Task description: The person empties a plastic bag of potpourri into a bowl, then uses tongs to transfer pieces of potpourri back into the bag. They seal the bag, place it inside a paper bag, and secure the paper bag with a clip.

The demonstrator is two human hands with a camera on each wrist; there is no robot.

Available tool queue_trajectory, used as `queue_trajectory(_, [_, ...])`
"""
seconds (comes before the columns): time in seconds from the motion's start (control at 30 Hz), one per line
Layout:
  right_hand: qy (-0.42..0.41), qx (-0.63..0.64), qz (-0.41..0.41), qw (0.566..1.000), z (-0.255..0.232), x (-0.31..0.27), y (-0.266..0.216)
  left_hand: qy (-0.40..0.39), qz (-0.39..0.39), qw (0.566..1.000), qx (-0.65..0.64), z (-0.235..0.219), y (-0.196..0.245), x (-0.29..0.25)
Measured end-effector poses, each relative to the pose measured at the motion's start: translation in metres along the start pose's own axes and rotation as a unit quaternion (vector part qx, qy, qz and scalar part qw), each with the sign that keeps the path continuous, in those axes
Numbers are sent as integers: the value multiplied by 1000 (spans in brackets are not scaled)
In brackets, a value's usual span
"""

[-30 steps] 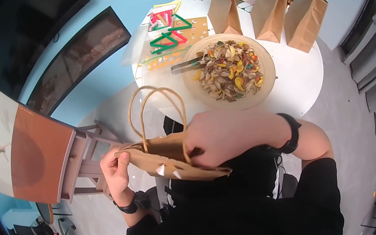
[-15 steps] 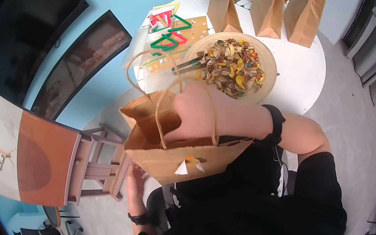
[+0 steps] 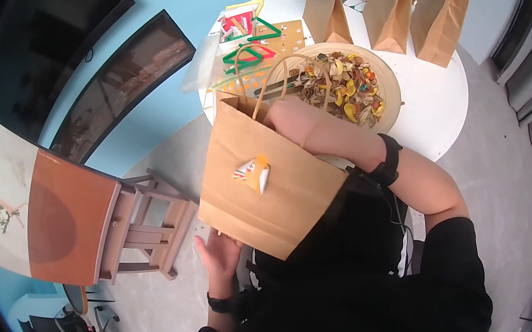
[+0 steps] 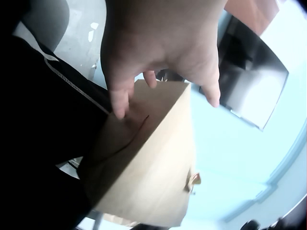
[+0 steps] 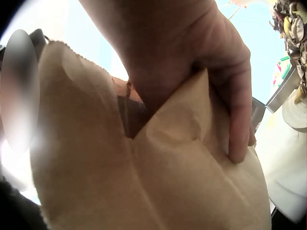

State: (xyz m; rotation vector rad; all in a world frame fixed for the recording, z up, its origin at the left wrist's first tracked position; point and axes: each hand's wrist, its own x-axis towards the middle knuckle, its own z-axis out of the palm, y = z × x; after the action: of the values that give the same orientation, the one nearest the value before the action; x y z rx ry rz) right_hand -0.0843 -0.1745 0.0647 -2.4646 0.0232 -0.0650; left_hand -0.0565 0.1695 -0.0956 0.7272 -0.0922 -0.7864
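A brown paper bag (image 3: pixel 267 172) with twisted handles hangs tilted in front of the body, an orange and white paper piece (image 3: pixel 255 172) on its face. My right hand (image 3: pixel 293 119) grips its upper edge; in the right wrist view the fingers of this hand (image 5: pixel 206 72) lie on the outside while the thumb side goes down inside the opening. My left hand (image 3: pixel 220 254) is beneath the bag's lower corner, fingers spread. The left wrist view shows that hand (image 4: pixel 163 62) by the bag's base (image 4: pixel 139 115), holding nothing; whether its fingertips touch the paper I cannot tell.
On the round white table (image 3: pixel 436 118) stand a wooden plate (image 3: pixel 391 91) of dried petals with tongs (image 3: pixel 276 87), several paper bags (image 3: pixel 387 15) and green stick shapes (image 3: pixel 266 28). A wooden stool (image 3: pixel 155 236) is at the left.
The bag has risen and tipped, so its front face and base now show. My left hand has let go of the bag's upper edge and moved down below it.
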Motion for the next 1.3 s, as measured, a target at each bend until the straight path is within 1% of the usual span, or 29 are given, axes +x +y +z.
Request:
queue_trajectory(0.07, [-15,9,6,1000,2,-3,0,4,16,993,116,0,-16,-1])
queue_trajectory(0.1, [-23,14,8,1000,4,-4,-2,16,15,996,89,-3,-21,1])
queue_trajectory(0.2, [-27,78,29,996,-2,-19,-21,96,25,990,96,8,-24,11])
queue_trajectory(0.3, [-42,132,37,990,-1,-30,-27,91,16,995,46,11,-14,17])
queue_trajectory(0.4, [65,167,-16,984,7,-51,-21,102,64,990,74,8,3,17])
queue_trajectory(0.43, [86,183,-4,979,12,-60,-18,96,68,990,70,9,14,14])
queue_trajectory(0.5, [126,217,21,968,23,-80,-12,79,87,987,111,12,40,11])
queue_trajectory(0.53, [172,209,11,962,30,-89,-9,70,96,984,132,15,52,9])
queue_trajectory(0.6, [265,194,-9,944,48,-108,-2,92,91,977,170,30,73,9])
queue_trajectory(0.63, [311,243,9,919,60,-118,3,103,89,972,190,41,81,11])
queue_trajectory(0.73, [425,142,-5,894,80,-153,18,86,76,961,252,82,94,19])
queue_trajectory(0.77, [450,123,-22,885,82,-163,25,93,75,948,294,98,98,21])
queue_trajectory(0.83, [497,80,-53,862,85,-181,36,63,80,920,379,144,101,24])
queue_trajectory(0.87, [499,147,-20,854,89,-187,38,46,83,902,421,170,102,25])
queue_trajectory(0.9, [499,215,13,839,94,-193,39,33,102,885,453,197,101,25])
queue_trajectory(0.97, [481,262,56,835,97,-207,47,-12,101,839,535,238,109,27])
queue_trajectory(1.0, [454,304,56,836,97,-210,49,-35,101,812,573,256,111,28])
queue_trajectory(1.07, [398,387,54,830,98,-217,53,-79,100,783,609,285,106,30])
queue_trajectory(1.1, [331,383,70,860,104,-228,66,-99,99,767,626,298,103,31])
queue_trajectory(1.2, [284,552,4,784,123,-214,60,-198,125,621,748,334,101,40])
queue_trajectory(1.3, [251,549,-73,794,124,-206,55,-210,143,600,759,352,92,37])
